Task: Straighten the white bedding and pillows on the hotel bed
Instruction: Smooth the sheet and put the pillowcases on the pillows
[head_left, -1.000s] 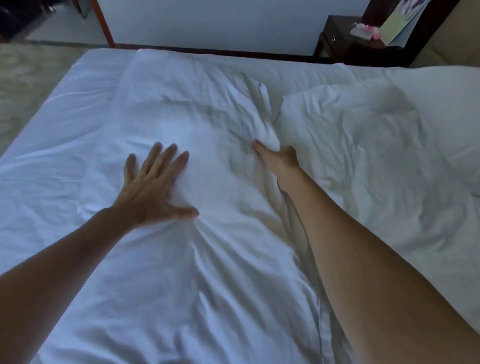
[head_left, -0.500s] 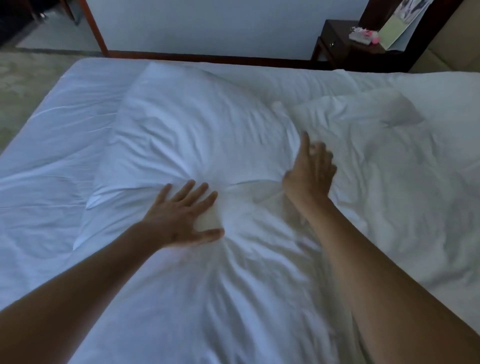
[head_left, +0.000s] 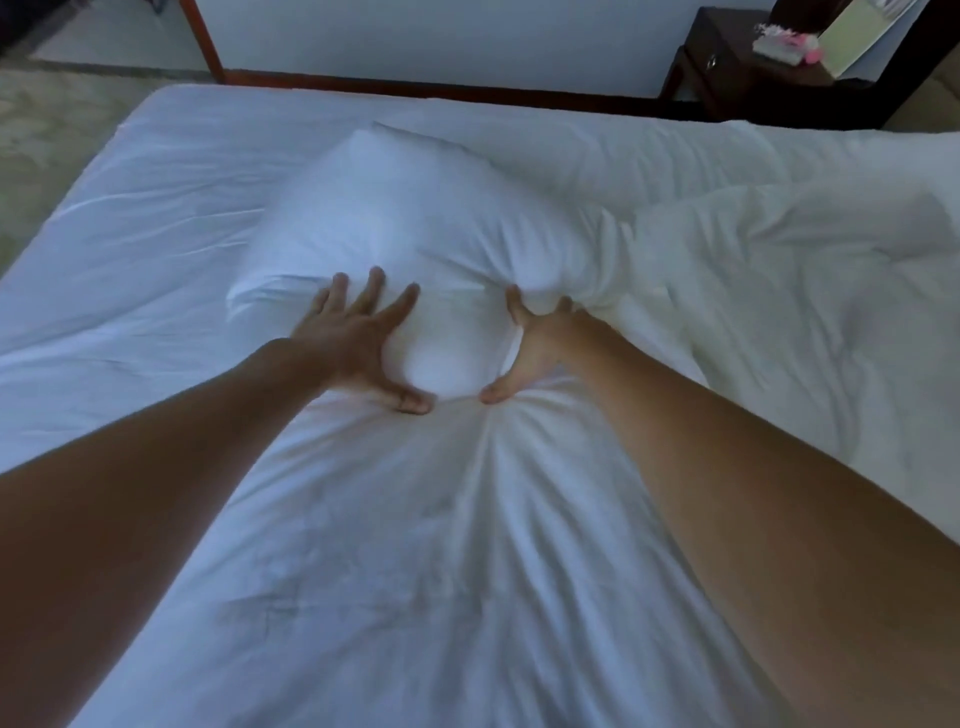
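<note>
A white pillow (head_left: 415, 208) lies lengthwise in the middle of the bed, its near end squeezed into a bulge between my hands. My left hand (head_left: 358, 343) presses flat on that end with fingers spread and thumb stretched inward. On the right side of the bulge my right hand (head_left: 535, 343) presses too, thumb pointing at the left thumb, and its outer fingertips sink into folds of the fabric. A second white pillow or bunched duvet (head_left: 789, 270) lies crumpled at the right. The white sheet (head_left: 130, 218) under them is creased.
A dark wooden nightstand (head_left: 727, 67) with a pink-and-white item (head_left: 787, 44) stands past the bed's far right corner. A white wall with a wooden skirting (head_left: 441, 88) runs along the far side. Carpeted floor (head_left: 47, 135) shows at the left.
Both hands have drawn together on the pillow's near end, thumbs almost meeting. The pillow has bunched narrower and slid away from me, and my right hand has shifted left off the seam.
</note>
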